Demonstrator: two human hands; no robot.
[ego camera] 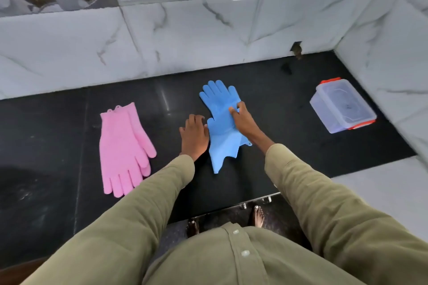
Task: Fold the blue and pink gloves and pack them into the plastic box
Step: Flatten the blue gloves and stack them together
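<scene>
The blue gloves [220, 122] lie stacked in the middle of the black counter [58, 136], fingers pointing away from me and the cuffs rumpled toward me. My right hand [243, 120] rests on top of them, its fingertips pinching the blue material near the palm. My left hand [194, 134] lies flat on the counter, touching the gloves' left edge. The pink gloves [122, 148] lie stacked at the left, fingers toward me, untouched. A clear plastic box [340, 106] with a closed lid and orange clips stands at the right.
Marble-tiled walls [185, 37] rise behind the counter and along its right side, close to the box. The counter's front edge runs just below my forearms, with my bare feet [258, 215] on the floor underneath.
</scene>
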